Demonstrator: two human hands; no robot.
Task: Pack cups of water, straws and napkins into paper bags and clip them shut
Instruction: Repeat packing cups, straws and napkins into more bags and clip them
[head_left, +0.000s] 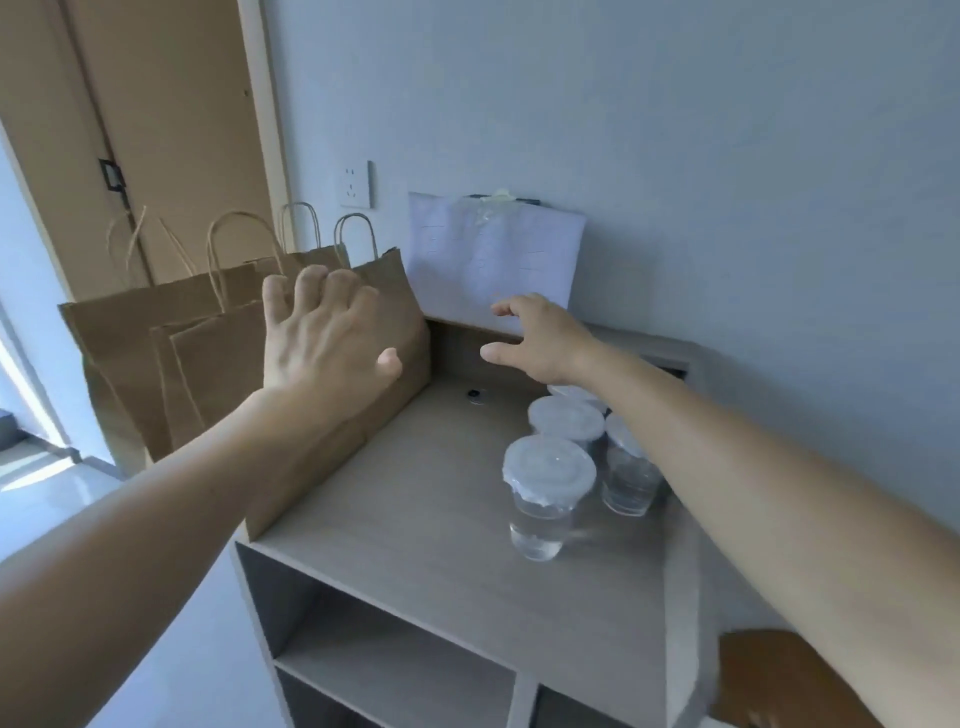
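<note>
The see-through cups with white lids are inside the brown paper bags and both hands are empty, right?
Not inside. The head view shows the clear plastic cups with white lids standing on the grey shelf top, beside the brown paper bags. Left hand and right hand are empty.

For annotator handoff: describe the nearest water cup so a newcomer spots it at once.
Start at the grey shelf unit against the wall, with brown bags at its left edge. On the right of its top stands a cluster of clear lidded cups. The front cup is the one closest to the camera, the only one with nothing overlapping it.
</note>
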